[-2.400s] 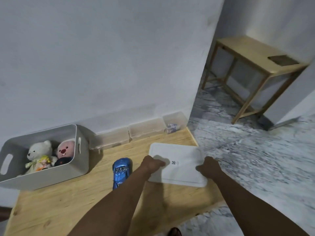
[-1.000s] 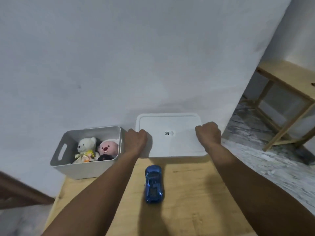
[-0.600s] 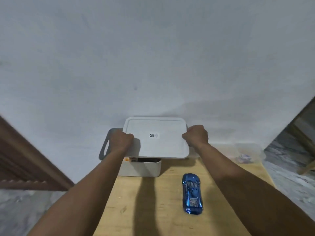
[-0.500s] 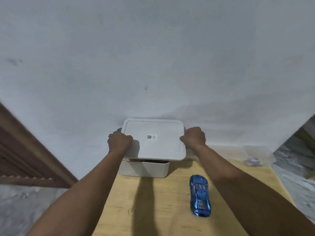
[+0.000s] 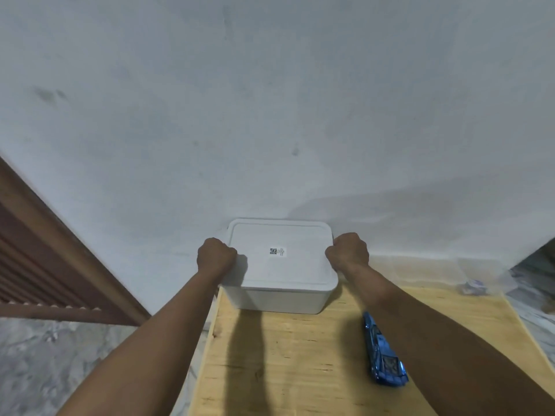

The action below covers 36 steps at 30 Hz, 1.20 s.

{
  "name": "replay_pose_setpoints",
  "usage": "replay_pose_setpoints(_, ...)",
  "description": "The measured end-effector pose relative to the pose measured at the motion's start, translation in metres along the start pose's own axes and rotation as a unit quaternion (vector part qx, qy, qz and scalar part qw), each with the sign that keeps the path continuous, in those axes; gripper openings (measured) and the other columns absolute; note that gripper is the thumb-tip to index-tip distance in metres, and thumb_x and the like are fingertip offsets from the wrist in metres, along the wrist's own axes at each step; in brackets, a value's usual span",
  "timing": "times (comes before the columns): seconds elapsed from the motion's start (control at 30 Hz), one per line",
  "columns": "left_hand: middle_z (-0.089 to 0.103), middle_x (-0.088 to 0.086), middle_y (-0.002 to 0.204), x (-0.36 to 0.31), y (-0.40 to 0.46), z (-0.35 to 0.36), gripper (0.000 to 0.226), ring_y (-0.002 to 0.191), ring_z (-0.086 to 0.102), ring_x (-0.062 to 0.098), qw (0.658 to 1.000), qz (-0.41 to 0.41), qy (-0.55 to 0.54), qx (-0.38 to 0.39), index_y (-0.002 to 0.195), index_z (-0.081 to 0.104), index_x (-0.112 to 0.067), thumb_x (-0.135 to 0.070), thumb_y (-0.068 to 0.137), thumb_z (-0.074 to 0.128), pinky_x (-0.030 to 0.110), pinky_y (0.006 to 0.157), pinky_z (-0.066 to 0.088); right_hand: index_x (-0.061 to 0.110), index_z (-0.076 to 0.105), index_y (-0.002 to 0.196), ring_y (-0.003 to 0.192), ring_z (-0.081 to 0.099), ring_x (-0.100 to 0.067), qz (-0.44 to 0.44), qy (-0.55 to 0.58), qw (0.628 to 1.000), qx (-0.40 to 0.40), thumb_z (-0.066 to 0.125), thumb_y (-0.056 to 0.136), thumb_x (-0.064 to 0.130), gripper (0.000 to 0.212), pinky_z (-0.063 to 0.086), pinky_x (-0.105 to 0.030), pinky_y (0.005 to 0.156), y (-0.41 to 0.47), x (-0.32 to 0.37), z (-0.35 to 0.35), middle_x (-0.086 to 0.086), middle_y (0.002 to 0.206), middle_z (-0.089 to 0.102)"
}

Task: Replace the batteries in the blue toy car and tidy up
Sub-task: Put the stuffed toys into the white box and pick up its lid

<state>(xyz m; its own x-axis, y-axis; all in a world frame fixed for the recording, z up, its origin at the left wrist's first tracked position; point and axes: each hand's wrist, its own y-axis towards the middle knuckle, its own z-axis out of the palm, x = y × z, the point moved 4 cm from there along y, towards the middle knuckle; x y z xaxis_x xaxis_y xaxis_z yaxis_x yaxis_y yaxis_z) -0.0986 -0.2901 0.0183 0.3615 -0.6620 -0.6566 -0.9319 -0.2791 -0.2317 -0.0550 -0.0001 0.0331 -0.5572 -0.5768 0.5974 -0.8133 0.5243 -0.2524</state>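
A white lid (image 5: 280, 253) with a small QR sticker lies flat on the white toy bin (image 5: 279, 300) at the back left of the wooden table (image 5: 288, 361). My left hand (image 5: 214, 256) grips the lid's left edge and my right hand (image 5: 348, 251) grips its right edge, both fists closed. The blue toy car (image 5: 383, 357) rests on the table to the right of the bin, partly hidden by my right forearm. The bin's contents are hidden under the lid.
Clear plastic boxes (image 5: 468, 274) stand along the wall at the back right, one holding a small blue-white item (image 5: 473, 287). A grey wall rises right behind the bin. A brown slatted door (image 5: 39, 253) is at left, marble floor (image 5: 60, 355) below it.
Both hands have carried the lid from the table's right side over to the toy bin and lowered it onto the bin, covering the plush toys. The view has swung left.
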Motion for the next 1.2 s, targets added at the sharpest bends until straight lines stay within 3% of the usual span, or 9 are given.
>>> replay_pose_setpoints(0.27,0.019,0.002,0.056,0.006,0.015,0.0,0.042,0.057,0.018,0.02,0.999,0.037,0.003,-0.011,0.052,0.022,-0.017,0.005,0.069,0.053,0.028,0.053,0.012,0.015,0.035,0.049,0.048,0.033,-0.016,0.006,0.015,1.0,0.002,0.053,0.071,0.001,0.032,0.021,-0.025,0.042,0.001,-0.007,0.004,0.0,0.052,0.036)
replay_pose_setpoints(0.4,0.039,0.009,0.064,0.019,0.026,0.002,0.016,0.063,0.036,0.021,1.0,0.003,-0.027,0.014,0.061,0.046,-0.012,0.0,0.068,0.054,0.029,0.058,0.031,0.016,0.055,0.057,0.065,0.052,-0.024,-0.02,0.011,1.0,0.016,0.056,0.072,0.007,0.018,0.033,-0.025,0.05,0.001,-0.009,0.008,0.0,0.062,0.055)
replay_pose_setpoints(0.57,0.042,0.009,0.066,0.024,0.029,-0.001,0.009,0.069,0.042,0.024,0.993,-0.039,-0.097,0.058,0.059,0.043,-0.017,-0.01,0.055,0.046,0.034,0.062,0.038,0.016,0.056,0.063,0.074,0.06,-0.029,-0.018,0.028,0.998,0.047,0.055,0.074,0.012,0.012,0.043,-0.027,0.058,0.003,-0.014,0.014,-0.002,0.067,0.059)
replay_pose_setpoints(0.63,0.054,0.005,0.079,0.016,0.023,0.001,0.014,0.08,0.049,0.03,0.995,0.001,-0.076,0.063,0.075,0.058,-0.019,-0.012,0.064,0.052,0.034,0.072,0.042,0.012,0.062,0.105,0.1,0.061,-0.031,-0.044,-0.013,0.998,0.041,0.052,0.082,0.015,0.025,0.046,-0.031,0.075,-0.001,-0.01,0.018,-0.008,0.1,0.065)
replay_pose_setpoints(0.73,0.055,0.015,0.12,0.001,0.015,0.011,0.024,0.104,0.055,0.037,0.986,0.161,0.045,0.027,0.106,0.051,-0.008,-0.022,0.087,0.046,0.035,0.075,0.041,0.012,0.032,0.145,0.132,0.039,-0.03,-0.16,-0.134,0.978,-0.008,0.047,0.093,0.019,0.054,0.04,-0.039,0.101,-0.008,0.002,0.027,-0.009,0.147,0.04)
replay_pose_setpoints(0.8,0.033,0.016,0.149,0.0,0.008,0.024,0.038,0.127,0.043,0.035,0.966,0.22,0.128,0.042,0.122,0.042,-0.009,-0.032,0.092,0.037,0.045,0.092,0.041,0.012,0.02,0.151,0.143,0.021,-0.028,-0.23,-0.179,0.957,-0.015,0.043,0.098,0.027,0.06,0.03,-0.041,0.112,-0.011,0.007,0.038,-0.005,0.159,0.019)
replay_pose_setpoints(0.9,-0.007,0.003,0.164,0.008,0.006,0.038,0.063,0.151,0.0,0.022,0.954,0.214,0.199,0.068,0.154,0.009,-0.011,-0.041,0.101,0.024,0.054,0.119,0.008,0.01,0.013,0.153,0.148,0.01,-0.027,-0.248,-0.214,0.945,0.0,0.033,0.101,0.038,0.062,0.022,-0.042,0.117,-0.006,0.0,0.052,-0.005,0.163,0.007)
replay_pose_setpoints(1.03,-0.011,0.003,0.164,0.012,0.006,0.04,0.068,0.15,-0.011,0.021,0.951,0.232,0.197,0.06,0.155,0.001,-0.008,-0.045,0.101,0.022,0.046,0.122,0.002,0.007,0.011,0.154,0.149,0.009,-0.028,-0.254,-0.184,0.949,-0.01,0.033,0.102,0.041,0.066,0.018,-0.042,0.119,-0.004,-0.009,0.06,-0.008,0.163,0.003)
replay_pose_setpoints(1.2,-0.012,0.001,0.163,0.011,0.009,0.043,0.075,0.15,-0.012,0.02,0.959,0.22,0.162,0.079,0.155,0.0,-0.008,-0.052,0.1,0.026,0.04,0.122,0.008,-0.01,0.032,0.143,0.141,0.033,-0.038,-0.299,-0.118,0.946,-0.025,0.035,0.094,0.044,0.073,0.036,-0.048,0.111,-0.001,-0.014,0.065,-0.027,0.152,0.029)
